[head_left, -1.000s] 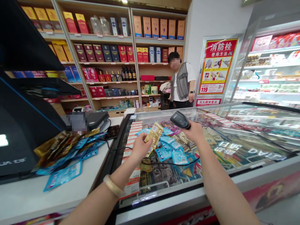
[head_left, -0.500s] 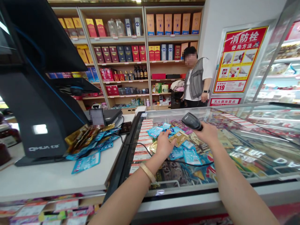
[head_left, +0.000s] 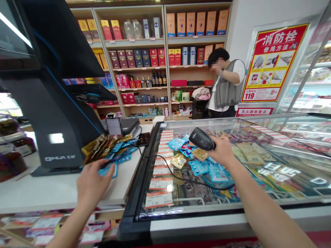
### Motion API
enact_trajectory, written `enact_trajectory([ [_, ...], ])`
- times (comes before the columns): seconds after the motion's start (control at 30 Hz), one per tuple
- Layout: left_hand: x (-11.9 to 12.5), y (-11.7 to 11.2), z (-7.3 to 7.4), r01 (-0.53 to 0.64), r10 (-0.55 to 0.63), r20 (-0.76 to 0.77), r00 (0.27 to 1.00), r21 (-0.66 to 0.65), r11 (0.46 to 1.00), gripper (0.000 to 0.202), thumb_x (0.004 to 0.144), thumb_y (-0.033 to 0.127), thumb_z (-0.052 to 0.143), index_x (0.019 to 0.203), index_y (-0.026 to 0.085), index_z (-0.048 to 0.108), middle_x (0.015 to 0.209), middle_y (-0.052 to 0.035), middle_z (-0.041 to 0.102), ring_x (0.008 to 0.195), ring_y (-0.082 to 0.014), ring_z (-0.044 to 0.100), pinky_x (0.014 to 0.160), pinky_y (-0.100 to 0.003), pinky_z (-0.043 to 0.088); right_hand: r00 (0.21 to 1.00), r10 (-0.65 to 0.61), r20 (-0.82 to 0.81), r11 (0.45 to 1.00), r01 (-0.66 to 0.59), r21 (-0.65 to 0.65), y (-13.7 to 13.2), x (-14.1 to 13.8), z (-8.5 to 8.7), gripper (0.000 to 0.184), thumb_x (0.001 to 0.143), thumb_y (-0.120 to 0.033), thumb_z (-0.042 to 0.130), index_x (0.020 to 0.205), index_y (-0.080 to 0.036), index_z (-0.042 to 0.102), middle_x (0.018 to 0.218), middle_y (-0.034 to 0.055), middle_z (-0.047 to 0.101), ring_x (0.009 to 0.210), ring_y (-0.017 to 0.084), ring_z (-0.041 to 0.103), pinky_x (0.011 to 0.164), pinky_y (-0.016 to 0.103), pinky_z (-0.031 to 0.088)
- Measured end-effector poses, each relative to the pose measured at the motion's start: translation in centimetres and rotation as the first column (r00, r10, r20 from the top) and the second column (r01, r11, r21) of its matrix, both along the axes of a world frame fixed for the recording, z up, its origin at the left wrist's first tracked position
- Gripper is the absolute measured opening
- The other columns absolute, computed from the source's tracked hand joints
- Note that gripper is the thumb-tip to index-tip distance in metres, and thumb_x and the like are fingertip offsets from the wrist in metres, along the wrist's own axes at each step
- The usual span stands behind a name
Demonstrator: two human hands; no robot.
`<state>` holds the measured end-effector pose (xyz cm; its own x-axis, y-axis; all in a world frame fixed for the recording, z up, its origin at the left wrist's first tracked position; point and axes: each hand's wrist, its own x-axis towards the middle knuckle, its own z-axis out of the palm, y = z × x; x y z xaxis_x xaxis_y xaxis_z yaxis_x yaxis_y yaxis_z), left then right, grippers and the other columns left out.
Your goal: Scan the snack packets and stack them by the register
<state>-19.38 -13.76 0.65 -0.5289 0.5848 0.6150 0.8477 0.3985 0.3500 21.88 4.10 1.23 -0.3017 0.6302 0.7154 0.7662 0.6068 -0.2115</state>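
My right hand [head_left: 223, 150] grips a black handheld barcode scanner [head_left: 201, 139] above the glass top of a freezer chest [head_left: 186, 203]. Blue snack packets [head_left: 218, 173] and gold packets [head_left: 179, 160] lie loose on that glass, below and left of the scanner. My left hand [head_left: 93, 181] is over the white counter [head_left: 64, 194], thumb and fingers apart. It reaches the near edge of a pile of blue and gold packets [head_left: 121, 151], beside one blue packet [head_left: 113, 171] that its fingers partly cover.
A dark checkout terminal [head_left: 64, 137] rises at the left of the counter. The scanner's black cable [head_left: 181, 179] loops across the glass. A phone [head_left: 143, 138] lies by the counter's edge. Beyond the freezer, a person [head_left: 227, 88] stands near shelves of boxed bottles [head_left: 142, 58].
My left hand has moved left from the packets on the glass to the pile on the counter. The scanner has shifted slightly left. The person behind has raised an arm towards the head.
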Motion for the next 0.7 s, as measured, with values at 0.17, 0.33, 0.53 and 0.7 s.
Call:
enact_trajectory([
  [0.17,-2.4,-2.4,-1.2,-0.343,0.341,-0.055,0.938,-0.270,0.900,0.062,0.073,0.070,0.047,0.109,0.021,0.058,0.104,-0.0143,0.065,0.101,-0.0390,0.059,0.084,-0.055,0.046,0.977,0.212,0.011,0.976,-0.212,0.057,-1.7,-2.6,-1.1,0.025,0.070,-0.033,0.061,0.091,-0.021,0.067,0.086,0.0061,0.074,0.080,0.021,0.064,0.082,0.035,0.030],
  [0.33,-1.6,-2.5,-1.4,-0.282,0.285,-0.035,0.958,-0.294,0.913,0.065,0.071,0.069,0.048,0.108,0.016,0.060,0.098,-0.0214,0.067,0.099,-0.0439,0.060,0.080,-0.058,0.046,0.957,0.288,0.047,0.950,-0.291,0.115,-2.2,-3.5,-1.9,0.025,0.069,-0.027,0.058,0.091,-0.021,0.066,0.086,0.0054,0.074,0.078,0.021,0.064,0.083,0.036,0.029],
  [0.53,-1.3,-2.8,-1.7,-0.176,0.203,0.140,0.969,-0.184,0.967,0.047,0.068,0.060,0.054,0.096,0.023,0.062,0.094,-0.0136,0.066,0.092,-0.0371,0.063,0.083,-0.055,0.047,0.957,0.285,0.056,0.953,-0.289,0.091,-2.2,-3.6,-2.0,0.026,0.067,-0.025,0.058,0.091,-0.021,0.066,0.089,0.0060,0.075,0.078,0.021,0.064,0.083,0.036,0.030],
  [0.7,-0.3,-2.6,-1.9,-0.118,0.093,0.326,0.941,0.059,0.991,0.035,0.059,0.049,0.064,0.082,0.023,0.060,0.082,-0.0042,0.062,0.074,-0.0249,0.062,0.070,-0.040,0.051,0.946,0.321,0.039,0.938,-0.323,0.127,-2.4,-3.8,-1.7,0.023,0.068,-0.026,0.058,0.090,-0.023,0.066,0.086,0.0039,0.075,0.076,0.020,0.064,0.081,0.035,0.029],
])
